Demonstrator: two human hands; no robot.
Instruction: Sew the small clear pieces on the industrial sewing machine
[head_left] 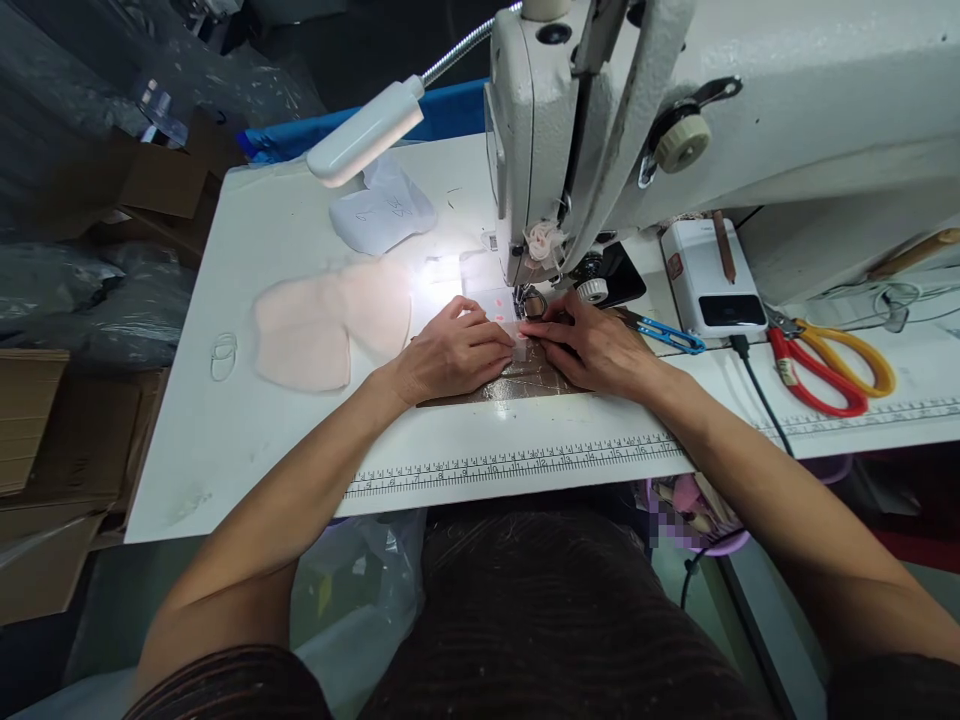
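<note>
Below the needle area of a white sewing machine (525,180) lies a small pale piece of fabric (519,348) with pink marks. My left hand (461,350) rests at its left side, fingers bent together and their tips pressing on it. From the right, my right hand (592,345) grips the same fabric near the presser foot (523,297), thumb and forefinger closed at its edge. Both hands lie over a shiny brown sheet (487,390) on the machine bed. My fingers partly hide the fabric.
Pale pink fabric pieces (307,330) and a marked white pattern (382,210) lie left, under a lamp (367,130). To the right are blue thread snips (667,333), a white power bank (712,275) with a cable, and red-and-yellow scissors (825,365). A ruler strip (525,465) lines the table's front edge.
</note>
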